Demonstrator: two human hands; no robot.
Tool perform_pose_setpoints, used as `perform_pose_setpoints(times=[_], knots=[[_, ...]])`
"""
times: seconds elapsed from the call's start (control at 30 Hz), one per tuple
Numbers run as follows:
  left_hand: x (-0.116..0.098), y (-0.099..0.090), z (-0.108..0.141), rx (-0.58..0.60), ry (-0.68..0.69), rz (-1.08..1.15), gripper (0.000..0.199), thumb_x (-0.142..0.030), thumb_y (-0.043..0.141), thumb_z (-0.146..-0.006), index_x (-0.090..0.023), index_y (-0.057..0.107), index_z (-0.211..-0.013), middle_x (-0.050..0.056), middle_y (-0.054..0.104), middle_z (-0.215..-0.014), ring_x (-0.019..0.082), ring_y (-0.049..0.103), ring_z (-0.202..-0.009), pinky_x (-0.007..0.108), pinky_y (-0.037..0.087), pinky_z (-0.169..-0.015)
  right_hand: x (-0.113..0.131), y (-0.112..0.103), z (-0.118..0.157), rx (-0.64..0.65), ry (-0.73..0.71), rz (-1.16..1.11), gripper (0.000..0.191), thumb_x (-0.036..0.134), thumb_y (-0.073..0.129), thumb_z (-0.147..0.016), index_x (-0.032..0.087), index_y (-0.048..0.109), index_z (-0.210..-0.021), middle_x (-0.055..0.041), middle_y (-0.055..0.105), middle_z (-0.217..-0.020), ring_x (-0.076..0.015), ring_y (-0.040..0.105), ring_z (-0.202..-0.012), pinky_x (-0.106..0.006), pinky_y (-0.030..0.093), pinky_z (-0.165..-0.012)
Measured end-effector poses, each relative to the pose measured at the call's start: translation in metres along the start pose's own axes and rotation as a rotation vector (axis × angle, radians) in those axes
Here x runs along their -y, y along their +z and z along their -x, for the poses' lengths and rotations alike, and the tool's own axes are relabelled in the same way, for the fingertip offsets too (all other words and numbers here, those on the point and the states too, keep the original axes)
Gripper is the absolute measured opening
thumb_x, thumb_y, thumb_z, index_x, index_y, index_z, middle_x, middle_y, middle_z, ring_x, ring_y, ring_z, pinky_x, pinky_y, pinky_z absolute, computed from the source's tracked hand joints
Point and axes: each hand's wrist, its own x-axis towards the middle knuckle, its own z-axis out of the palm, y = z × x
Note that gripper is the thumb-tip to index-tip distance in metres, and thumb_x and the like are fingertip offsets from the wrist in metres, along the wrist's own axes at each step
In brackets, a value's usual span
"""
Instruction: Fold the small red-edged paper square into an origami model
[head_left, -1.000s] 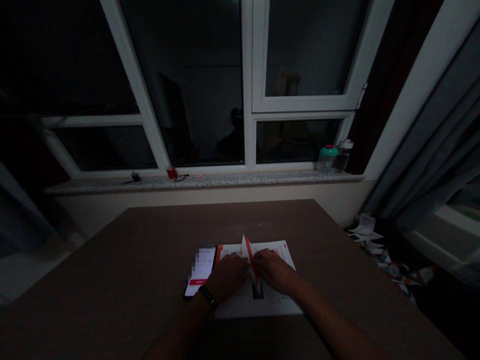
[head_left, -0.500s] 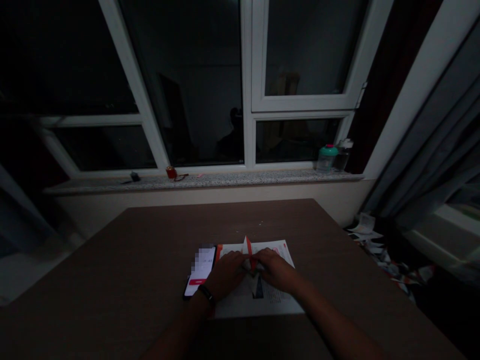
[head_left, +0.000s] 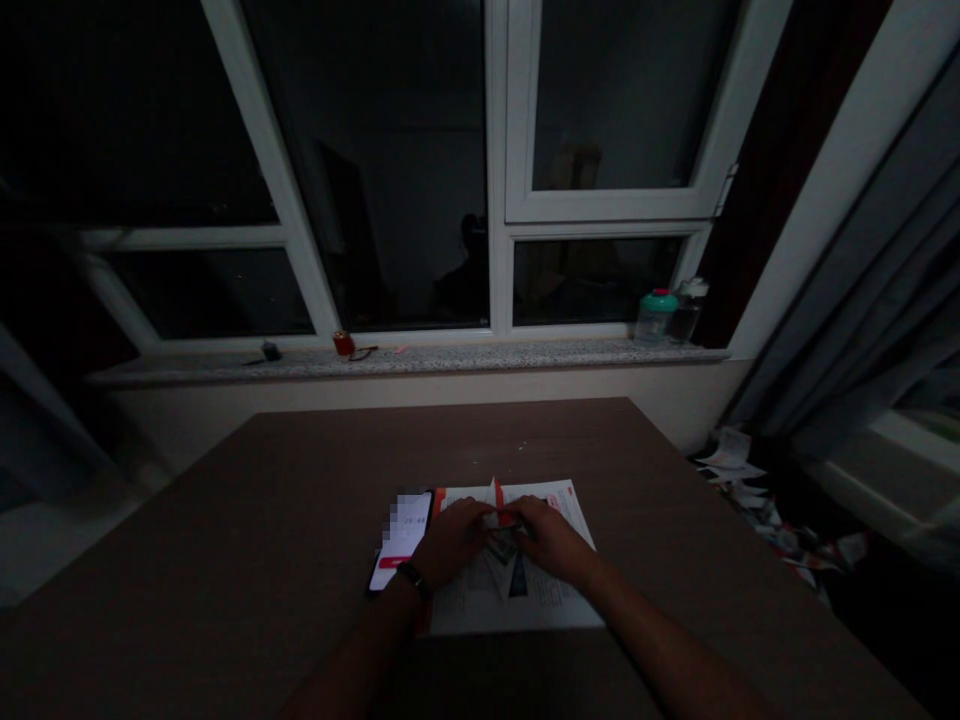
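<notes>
A partly folded sheet of printed paper, white with a red-orange strip, is pinched between both my hands. My left hand, with a dark band at its wrist, is closed on the paper's left side. From the right, my right hand grips the same paper with bent fingers. One pointed tip of it sticks up beyond the fingertips. Beneath lies a flat printed page or booklet with an orange left edge. A lit smartphone lies left of it, close to my left forearm.
The brown table reaches toward a stone windowsill. On the sill stand a green-lidded bottle, a clear bottle and a small red object. Scattered papers lie beyond the table's right edge.
My fingers have shifted slightly on the folded paper, and its lower part now shows more openly between my hands. The phone and the page beneath stay in place.
</notes>
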Motion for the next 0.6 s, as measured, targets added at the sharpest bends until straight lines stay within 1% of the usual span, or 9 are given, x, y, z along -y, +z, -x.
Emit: perform_pose_setpoints(times=[0.13,0.23,0.3,0.4,0.47,0.53,0.6], knots=[[0.005,0.002,-0.001,0.009,-0.004,-0.048,0.027,-0.014,0.058,-0.087,-0.019,0.059,-0.113,0.006,0.063,-0.105,0.023,0.058,-0.097,0.036,0.045,-0.089,0.0,0.0,-0.002,-0.008,0.013,0.071,0.034,0.005,0.053,-0.082,0.019,0.06,-0.112,-0.0074,0.063,-0.109,-0.0208,0.057,-0.105,-0.032,0.043,-0.094],[0.008,0.002,-0.003,0.026,0.002,-0.068,0.018,-0.018,0.055,-0.09,-0.02,0.06,-0.108,0.006,0.063,-0.103,0.023,0.058,-0.098,0.035,0.045,-0.089,-0.002,0.0,-0.004,-0.005,0.036,0.134,0.031,0.007,0.052,-0.084,0.018,0.06,-0.112,-0.0087,0.063,-0.108,-0.0215,0.057,-0.104,-0.032,0.043,-0.092],[0.007,0.0,-0.004,0.049,0.007,-0.067,0.015,-0.017,0.054,-0.09,-0.02,0.06,-0.104,0.005,0.063,-0.1,0.022,0.058,-0.096,0.034,0.045,-0.088,-0.004,-0.001,-0.004,0.007,0.033,0.158,0.031,0.008,0.052,-0.085,0.018,0.06,-0.112,-0.0091,0.063,-0.107,-0.0218,0.057,-0.104,-0.032,0.043,-0.092],[0.005,-0.005,-0.007,0.079,0.027,-0.054,0.016,-0.013,0.053,-0.088,-0.019,0.06,-0.101,0.004,0.063,-0.097,0.021,0.058,-0.092,0.032,0.046,-0.085,-0.004,-0.004,-0.005,0.037,0.012,0.16,0.032,0.008,0.05,-0.085,0.018,0.06,-0.114,-0.0093,0.064,-0.108,-0.0218,0.057,-0.104,-0.031,0.042,-0.091],[0.004,-0.008,-0.007,0.081,0.04,-0.04,0.02,-0.01,0.051,-0.086,-0.019,0.059,-0.102,0.004,0.063,-0.097,0.02,0.058,-0.09,0.031,0.046,-0.084,-0.004,-0.005,-0.005,0.044,0.008,0.155,0.034,0.007,0.049,-0.084,0.018,0.06,-0.114,-0.009,0.064,-0.108,-0.0213,0.057,-0.104,-0.03,0.042,-0.091],[0.005,-0.008,-0.006,0.069,0.048,-0.022,0.024,-0.007,0.049,-0.085,-0.019,0.059,-0.103,0.004,0.063,-0.097,0.019,0.058,-0.089,0.03,0.046,-0.082,-0.004,-0.005,-0.005,0.02,0.021,0.163,0.034,0.006,0.05,-0.083,0.018,0.059,-0.114,-0.0083,0.064,-0.108,-0.0207,0.057,-0.103,-0.03,0.042,-0.09],[0.006,-0.008,-0.004,0.059,0.055,-0.011,0.025,-0.007,0.05,-0.083,-0.019,0.058,-0.103,0.004,0.063,-0.097,0.019,0.058,-0.088,0.03,0.046,-0.082,-0.004,-0.005,-0.005,-0.039,0.072,0.211,0.028,0.008,0.053,-0.082,0.018,0.06,-0.107,-0.0076,0.064,-0.104,-0.0204,0.057,-0.098,-0.029,0.042,-0.086]])
